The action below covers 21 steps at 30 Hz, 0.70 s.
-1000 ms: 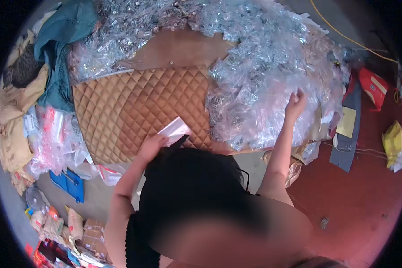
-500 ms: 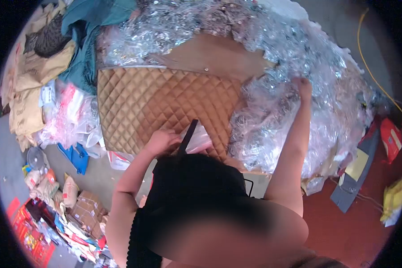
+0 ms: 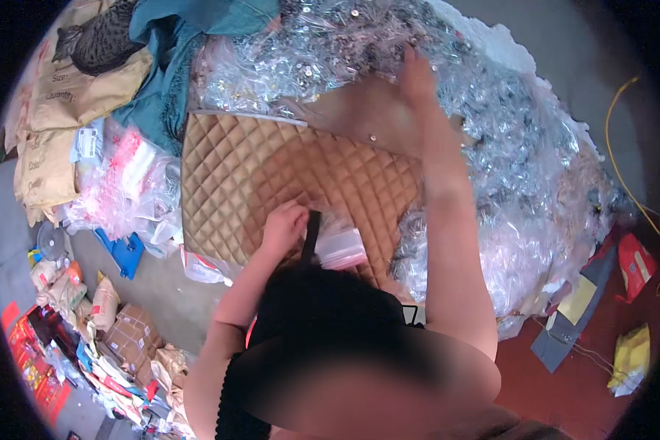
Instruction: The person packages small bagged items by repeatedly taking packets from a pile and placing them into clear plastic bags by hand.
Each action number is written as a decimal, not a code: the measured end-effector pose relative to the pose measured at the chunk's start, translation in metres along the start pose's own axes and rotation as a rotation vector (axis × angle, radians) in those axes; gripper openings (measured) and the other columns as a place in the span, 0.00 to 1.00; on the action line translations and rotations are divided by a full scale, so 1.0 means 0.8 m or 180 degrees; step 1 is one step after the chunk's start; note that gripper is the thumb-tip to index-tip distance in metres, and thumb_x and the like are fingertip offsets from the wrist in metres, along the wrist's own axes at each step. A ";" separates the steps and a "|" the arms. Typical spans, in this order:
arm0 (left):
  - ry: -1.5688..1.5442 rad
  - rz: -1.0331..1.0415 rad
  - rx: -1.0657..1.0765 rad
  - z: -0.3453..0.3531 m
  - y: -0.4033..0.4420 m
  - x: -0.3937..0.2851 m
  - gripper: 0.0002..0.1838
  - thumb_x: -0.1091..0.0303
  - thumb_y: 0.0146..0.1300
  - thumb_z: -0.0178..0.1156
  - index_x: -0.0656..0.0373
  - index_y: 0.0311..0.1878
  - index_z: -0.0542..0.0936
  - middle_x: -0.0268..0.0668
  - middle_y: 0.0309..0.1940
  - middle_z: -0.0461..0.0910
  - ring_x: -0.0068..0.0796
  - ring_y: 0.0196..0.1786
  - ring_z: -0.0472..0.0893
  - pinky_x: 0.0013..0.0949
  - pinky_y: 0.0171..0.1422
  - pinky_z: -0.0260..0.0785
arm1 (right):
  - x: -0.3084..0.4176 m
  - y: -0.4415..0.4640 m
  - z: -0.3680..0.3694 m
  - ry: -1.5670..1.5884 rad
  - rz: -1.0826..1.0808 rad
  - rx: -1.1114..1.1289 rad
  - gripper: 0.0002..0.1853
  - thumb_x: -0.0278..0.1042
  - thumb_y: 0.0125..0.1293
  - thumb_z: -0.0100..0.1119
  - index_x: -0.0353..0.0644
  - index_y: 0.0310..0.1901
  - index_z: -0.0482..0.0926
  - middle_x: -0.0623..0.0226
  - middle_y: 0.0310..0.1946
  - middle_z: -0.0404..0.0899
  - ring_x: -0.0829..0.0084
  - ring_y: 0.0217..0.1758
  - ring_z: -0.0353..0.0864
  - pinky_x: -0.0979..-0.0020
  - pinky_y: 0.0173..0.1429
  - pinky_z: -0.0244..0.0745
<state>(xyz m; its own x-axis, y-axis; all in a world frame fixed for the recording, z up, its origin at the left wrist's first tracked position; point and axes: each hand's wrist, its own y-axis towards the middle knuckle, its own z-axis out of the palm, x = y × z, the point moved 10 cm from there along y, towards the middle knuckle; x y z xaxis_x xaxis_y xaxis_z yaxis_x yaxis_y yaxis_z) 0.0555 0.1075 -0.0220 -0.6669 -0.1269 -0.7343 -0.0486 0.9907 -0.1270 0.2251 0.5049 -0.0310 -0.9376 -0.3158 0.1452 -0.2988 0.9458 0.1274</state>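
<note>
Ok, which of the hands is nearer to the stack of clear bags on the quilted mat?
The left hand: it is just left of the stack, over the mat. The right hand is well beyond, at the plastic heap.

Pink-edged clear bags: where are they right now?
In the head view, the bags lie near the body-side edge of the quilted mat, right of the left hand and black strap.

Glossy, crinkled clear plastic bags [image 3: 521, 176] — matt, quilted brown cloth mat [image 3: 227, 183] — dull, creased teal cloth [image 3: 158, 88].
</note>
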 end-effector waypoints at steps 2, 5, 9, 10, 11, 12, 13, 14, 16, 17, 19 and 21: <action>-0.0206 -0.0488 -0.0117 -0.019 -0.006 0.008 0.04 0.72 0.56 0.63 0.56 0.36 0.83 0.40 0.31 0.78 0.45 0.38 0.80 0.42 0.42 0.73 | 0.011 0.019 0.000 -0.0269 -0.0056 -0.0251 0.32 0.37 0.55 0.67 0.52 0.64 0.69 0.53 0.52 0.77 0.52 0.55 0.78 0.52 0.54 0.77; -0.0338 -0.0510 -0.0577 -0.024 -0.006 0.031 0.03 0.70 0.56 0.65 0.57 0.32 0.81 0.40 0.28 0.77 0.45 0.36 0.79 0.41 0.40 0.72 | -0.007 0.026 0.014 -0.0358 -0.0011 -0.0205 0.30 0.41 0.55 0.68 0.49 0.61 0.72 0.52 0.47 0.79 0.49 0.49 0.79 0.53 0.54 0.77; -0.0238 0.0255 -0.0515 -0.010 -0.015 0.039 0.08 0.64 0.57 0.68 0.57 0.30 0.81 0.40 0.26 0.77 0.42 0.33 0.79 0.40 0.38 0.71 | -0.029 -0.032 0.014 0.1236 -0.0009 0.0106 0.20 0.38 0.59 0.65 0.43 0.53 0.78 0.59 0.44 0.81 0.59 0.47 0.81 0.58 0.53 0.78; -0.0156 -0.0001 -0.0212 -0.009 -0.010 0.034 0.10 0.61 0.55 0.70 0.56 0.30 0.82 0.38 0.27 0.77 0.39 0.33 0.80 0.39 0.38 0.71 | -0.048 -0.052 0.028 0.2201 0.0278 0.0151 0.16 0.35 0.61 0.63 0.45 0.51 0.80 0.61 0.45 0.82 0.64 0.48 0.82 0.61 0.53 0.78; -0.0128 -0.0037 -0.0260 -0.013 -0.007 0.032 0.10 0.61 0.55 0.70 0.56 0.30 0.82 0.38 0.27 0.77 0.39 0.33 0.80 0.39 0.38 0.71 | -0.059 -0.080 0.061 0.3856 0.0796 0.0587 0.18 0.36 0.61 0.65 0.45 0.53 0.79 0.63 0.47 0.82 0.66 0.48 0.81 0.62 0.54 0.77; -0.0263 -0.0162 -0.0267 -0.014 -0.003 0.036 0.11 0.60 0.53 0.71 0.56 0.31 0.82 0.37 0.27 0.77 0.38 0.32 0.79 0.38 0.37 0.72 | -0.053 -0.111 0.087 0.5475 0.1366 0.1061 0.21 0.36 0.61 0.66 0.46 0.56 0.78 0.66 0.48 0.82 0.68 0.49 0.81 0.63 0.55 0.76; -0.0412 -0.0276 -0.0263 -0.013 0.002 0.038 0.13 0.59 0.52 0.72 0.56 0.32 0.81 0.36 0.26 0.77 0.37 0.30 0.79 0.36 0.37 0.72 | -0.038 -0.129 0.077 0.5478 0.1349 0.1082 0.21 0.36 0.61 0.66 0.46 0.56 0.78 0.66 0.48 0.82 0.68 0.49 0.81 0.63 0.55 0.76; -0.0412 -0.0285 -0.0279 -0.014 0.010 0.032 0.13 0.59 0.52 0.72 0.56 0.32 0.81 0.36 0.26 0.77 0.37 0.30 0.79 0.36 0.37 0.72 | -0.017 -0.151 0.073 0.5895 0.1734 0.1040 0.21 0.36 0.61 0.67 0.46 0.56 0.77 0.68 0.49 0.82 0.68 0.51 0.80 0.63 0.57 0.76; -0.1528 -0.1090 -0.0654 -0.025 0.006 0.058 0.13 0.60 0.53 0.72 0.56 0.34 0.81 0.36 0.28 0.75 0.38 0.36 0.78 0.37 0.44 0.71 | 0.034 -0.170 0.065 0.6306 0.2163 0.1022 0.22 0.35 0.60 0.68 0.46 0.57 0.77 0.70 0.49 0.81 0.69 0.52 0.80 0.63 0.58 0.76; -0.1516 -0.1097 -0.0662 -0.033 0.005 0.064 0.13 0.60 0.53 0.72 0.56 0.34 0.81 0.36 0.28 0.75 0.38 0.36 0.78 0.37 0.44 0.71 | 0.078 -0.165 0.062 0.5130 0.1559 0.1799 0.25 0.35 0.59 0.68 0.45 0.59 0.75 0.69 0.50 0.80 0.69 0.54 0.79 0.63 0.59 0.75; -0.0118 0.0303 -0.1320 -0.085 0.004 0.019 0.10 0.64 0.55 0.69 0.56 0.36 0.81 0.38 0.35 0.76 0.44 0.44 0.75 0.42 0.54 0.69 | 0.174 -0.147 0.066 0.3814 -0.0034 0.2290 0.31 0.36 0.57 0.70 0.44 0.62 0.72 0.65 0.53 0.79 0.66 0.58 0.77 0.64 0.61 0.73; 0.0526 0.0366 -0.1416 -0.100 -0.011 0.024 0.09 0.67 0.54 0.67 0.55 0.38 0.81 0.40 0.40 0.74 0.45 0.48 0.73 0.45 0.60 0.66 | 0.269 -0.142 0.058 0.3202 -0.1079 0.2228 0.34 0.36 0.56 0.70 0.43 0.65 0.69 0.62 0.53 0.79 0.64 0.53 0.79 0.65 0.55 0.76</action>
<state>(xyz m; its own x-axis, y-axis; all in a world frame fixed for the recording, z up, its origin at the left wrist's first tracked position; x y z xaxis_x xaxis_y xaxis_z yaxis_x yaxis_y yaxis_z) -0.0162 0.1000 0.0183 -0.7940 -0.0417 -0.6065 -0.2567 0.9273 0.2724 0.0491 0.3333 -0.0597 -0.3398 -0.1765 0.9238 -0.8138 0.5475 -0.1947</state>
